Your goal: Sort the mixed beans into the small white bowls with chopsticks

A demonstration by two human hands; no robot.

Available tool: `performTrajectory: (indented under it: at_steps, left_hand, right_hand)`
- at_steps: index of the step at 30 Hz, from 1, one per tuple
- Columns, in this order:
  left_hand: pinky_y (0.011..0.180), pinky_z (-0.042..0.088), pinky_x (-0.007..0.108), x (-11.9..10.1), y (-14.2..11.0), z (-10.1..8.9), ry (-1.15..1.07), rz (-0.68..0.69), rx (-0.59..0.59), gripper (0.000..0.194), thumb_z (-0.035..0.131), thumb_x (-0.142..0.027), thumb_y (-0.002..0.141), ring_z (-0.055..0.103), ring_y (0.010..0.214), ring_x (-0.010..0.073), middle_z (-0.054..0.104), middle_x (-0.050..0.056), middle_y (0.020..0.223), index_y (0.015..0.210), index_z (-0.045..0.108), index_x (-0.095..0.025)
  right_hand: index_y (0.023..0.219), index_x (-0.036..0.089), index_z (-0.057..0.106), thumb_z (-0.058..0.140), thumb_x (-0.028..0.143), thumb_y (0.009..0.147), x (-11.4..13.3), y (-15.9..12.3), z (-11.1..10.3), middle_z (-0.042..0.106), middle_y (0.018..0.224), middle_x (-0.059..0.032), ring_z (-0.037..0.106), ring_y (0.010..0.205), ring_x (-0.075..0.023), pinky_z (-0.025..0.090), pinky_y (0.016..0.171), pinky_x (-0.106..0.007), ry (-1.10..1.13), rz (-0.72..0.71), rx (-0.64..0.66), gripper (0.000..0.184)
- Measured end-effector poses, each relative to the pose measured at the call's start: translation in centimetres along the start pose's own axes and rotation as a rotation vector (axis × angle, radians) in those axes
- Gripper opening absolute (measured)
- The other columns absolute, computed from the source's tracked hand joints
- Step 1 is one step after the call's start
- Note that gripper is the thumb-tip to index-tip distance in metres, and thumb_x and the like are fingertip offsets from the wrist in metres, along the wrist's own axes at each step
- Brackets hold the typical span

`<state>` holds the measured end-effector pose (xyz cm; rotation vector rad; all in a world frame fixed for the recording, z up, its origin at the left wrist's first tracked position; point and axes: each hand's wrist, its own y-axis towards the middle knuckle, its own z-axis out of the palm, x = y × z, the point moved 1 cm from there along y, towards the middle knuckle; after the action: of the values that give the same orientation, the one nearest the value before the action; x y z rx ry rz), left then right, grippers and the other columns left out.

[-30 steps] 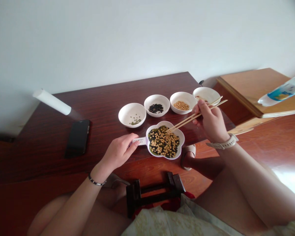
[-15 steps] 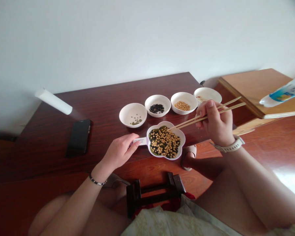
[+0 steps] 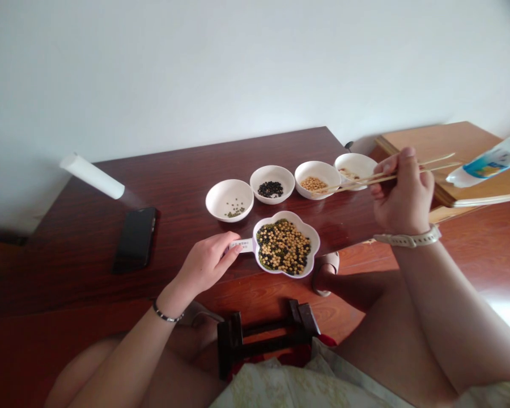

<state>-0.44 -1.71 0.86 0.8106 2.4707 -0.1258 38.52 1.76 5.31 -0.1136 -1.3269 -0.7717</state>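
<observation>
My left hand (image 3: 215, 258) grips the labelled handle of a white flower-shaped dish (image 3: 315, 245) at the table's near edge. Mixed yellow, black and green beans (image 3: 284, 246) fill that dish. My right hand (image 3: 402, 192) is closed around a pair of wooden chopsticks (image 3: 368, 181). Their tips are over the near rim of a white bowl of yellow beans (image 3: 318, 180); whether they pinch a bean I cannot tell. Left of it stand a bowl of black beans (image 3: 272, 184) and a bowl with a few green beans (image 3: 229, 200). A fourth bowl (image 3: 355, 167) with pale contents is partly behind the chopsticks.
A black phone (image 3: 135, 239) and a white cylinder (image 3: 92, 175) lie on the left of the dark table (image 3: 174, 181). At the right, a bottle (image 3: 488, 164) lies on a lighter wooden surface (image 3: 442, 139). A dark stool (image 3: 267, 334) is below, between the legs.
My right hand has moved up and to the right, carrying the chopstick tips from the flower-shaped dish to the bowl of yellow beans. My left hand keeps its hold on the handle.
</observation>
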Motion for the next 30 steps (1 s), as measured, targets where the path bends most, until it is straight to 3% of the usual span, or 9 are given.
performTrajectory:
  at_steps: [4,9,11,14,16,19,25,30]
  left_hand:
    - [0.077,0.044,0.029,-0.1,0.0,-0.1,-0.005,-0.019,0.016,0.029,0.043,-0.041,0.111,0.067,0.087,0.0177,0.072,0.004,0.102,0.114,0.062,-0.02]
    - [0.076,0.044,0.028,0.0,0.0,-0.1,-0.006,-0.008,-0.001,0.028,0.044,-0.04,0.111,0.066,0.084,0.0173,0.071,0.003,0.098,0.114,0.063,-0.02]
    - [0.075,0.044,0.028,-0.1,0.1,-0.1,-0.005,-0.018,0.003,0.028,0.044,-0.04,0.111,0.066,0.084,0.017,0.072,0.003,0.1,0.114,0.063,-0.02]
    - [0.075,0.043,0.029,-0.1,0.1,0.0,-0.004,-0.022,0.006,0.028,0.044,-0.04,0.111,0.066,0.082,0.0166,0.073,0.003,0.102,0.113,0.063,-0.02]
    - [0.075,0.044,0.029,-0.1,0.1,0.0,-0.002,-0.021,0.002,0.028,0.044,-0.041,0.111,0.066,0.083,0.0169,0.073,0.004,0.103,0.113,0.063,-0.02]
    - [0.076,0.044,0.03,0.0,0.0,0.0,-0.001,-0.006,-0.009,0.028,0.044,-0.04,0.111,0.068,0.085,0.0181,0.074,0.004,0.104,0.114,0.063,-0.02]
    - [0.073,0.044,0.029,0.1,-0.1,0.1,0.028,0.015,-0.034,0.027,0.044,-0.04,0.11,0.068,0.083,0.0183,0.073,0.003,0.098,0.112,0.063,-0.021]
    - [0.073,0.045,0.028,0.1,-0.1,0.1,0.039,0.009,-0.033,0.029,0.043,-0.042,0.11,0.068,0.08,0.0176,0.074,0.004,0.1,0.112,0.063,-0.021]
  right_hand:
    - [0.069,0.02,0.057,0.059,0.041,0.103,-0.9,1.9,-1.5,0.053,0.067,-0.0012,0.05,0.048,-0.0098,0.029,0.038,-0.026,-0.089,-0.09,-0.11,0.04]
    - [0.071,0.021,0.062,0.06,0.044,0.103,-1.2,1.9,-2.0,0.055,0.067,-0.0033,0.052,0.05,-0.0116,0.032,0.038,-0.026,-0.115,-0.069,-0.064,0.04]
    - [0.071,0.021,0.061,0.064,0.044,0.101,-1.1,1.5,-1.7,0.056,0.07,-0.0033,0.05,0.051,-0.0104,0.03,0.037,-0.024,-0.033,0.024,-0.015,0.038]
    - [0.074,0.019,0.062,0.071,0.043,0.097,-1.0,0.3,-0.9,0.056,0.073,-0.0016,0.048,0.053,-0.0074,0.03,0.036,-0.02,0.053,0.293,0.159,0.035]
    - [0.077,0.018,0.063,0.075,0.043,0.094,-1.0,-0.7,-0.2,0.056,0.074,-0.0005,0.048,0.054,-0.0064,0.034,0.038,-0.017,0.051,0.465,0.308,0.032]
    - [0.08,0.017,0.065,0.074,0.046,0.094,-1.0,-2.3,0.6,0.056,0.073,-0.0005,0.049,0.054,-0.0068,0.039,0.041,-0.017,-0.016,0.586,0.458,0.033]
    - [0.081,0.018,0.065,0.062,0.051,0.102,-1.1,-4.0,1.3,0.057,0.064,-0.0016,0.054,0.054,-0.0096,0.045,0.048,-0.019,-0.16,0.548,0.546,0.039]
    - [0.081,0.019,0.065,0.063,0.054,0.101,-1.5,-4.1,1.4,0.059,0.063,-0.0024,0.054,0.053,-0.0102,0.044,0.046,-0.019,-0.191,0.491,0.547,0.041]
